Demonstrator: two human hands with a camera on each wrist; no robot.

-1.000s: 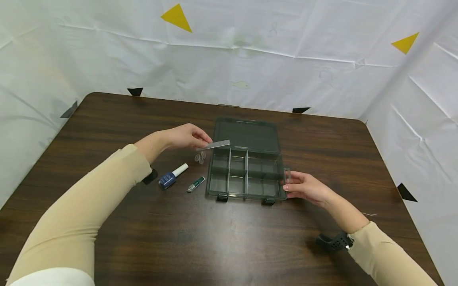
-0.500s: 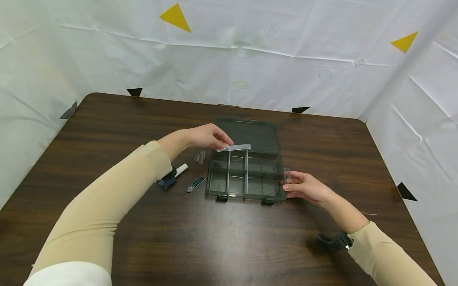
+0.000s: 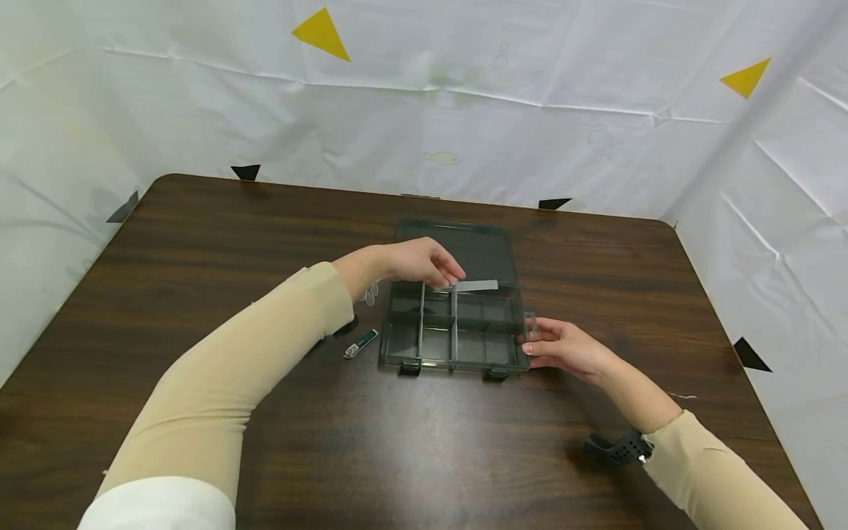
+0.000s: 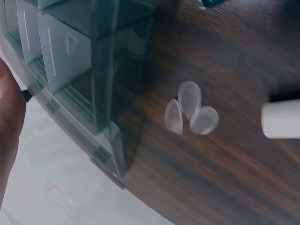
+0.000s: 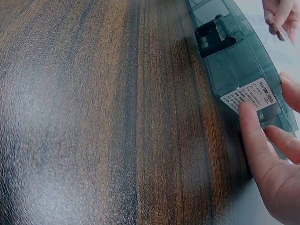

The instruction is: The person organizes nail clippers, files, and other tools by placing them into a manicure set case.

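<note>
A dark see-through compartment box (image 3: 404, 335) lies open on the brown table (image 3: 199, 243), its lid flat behind it. My left hand (image 3: 430, 263) pinches one end of a thin grey nail file (image 3: 478, 285) and holds it over the box's back compartments. My right hand (image 3: 563, 347) rests against the box's right wall with straight fingers (image 5: 253, 136), touching a white label (image 5: 248, 95). Left of the box lie three clear nail tips (image 4: 190, 108) and a small green-and-silver tool (image 3: 361, 343). My left forearm hides most of the nail polish bottle; its white cap (image 4: 281, 119) shows in the left wrist view.
White sheeting (image 3: 530, 110) with yellow and black triangles surrounds the table on three sides. A black strap (image 3: 612, 449) sits by my right wrist. The box has black latches (image 5: 213, 35) on its near wall.
My left hand has carried the nail file to the right, from beside the box's left edge to above its back compartments. My right hand has stayed on the box.
</note>
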